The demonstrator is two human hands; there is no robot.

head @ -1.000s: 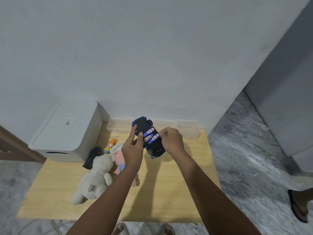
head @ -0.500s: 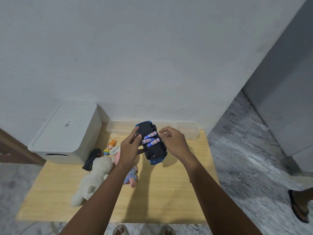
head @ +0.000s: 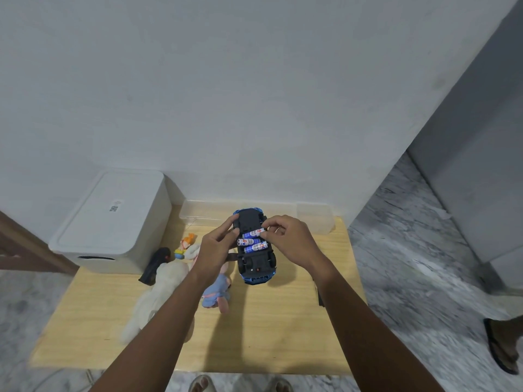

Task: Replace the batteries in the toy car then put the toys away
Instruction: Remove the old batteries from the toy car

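Note:
A blue toy car (head: 256, 264) is held upside down above the wooden table (head: 283, 335), its black underside facing me. Three blue-and-white batteries (head: 252, 241) lie side by side in its open compartment. My left hand (head: 216, 250) grips the car's left side. The fingertips of my right hand (head: 291, 241) pinch the right end of the topmost battery.
Under my left arm lie a white plush toy (head: 164, 287), a pink-and-blue plush (head: 218, 292), a small orange-and-yellow figure (head: 185, 246) and a black object (head: 154, 265). A white lidded bin (head: 110, 222) stands at the back left; clear plastic boxes (head: 314, 219) line the wall.
The car has turned from a slant to nearly lengthwise and dropped a little. My right fingers moved from the car's side onto the top battery's end.

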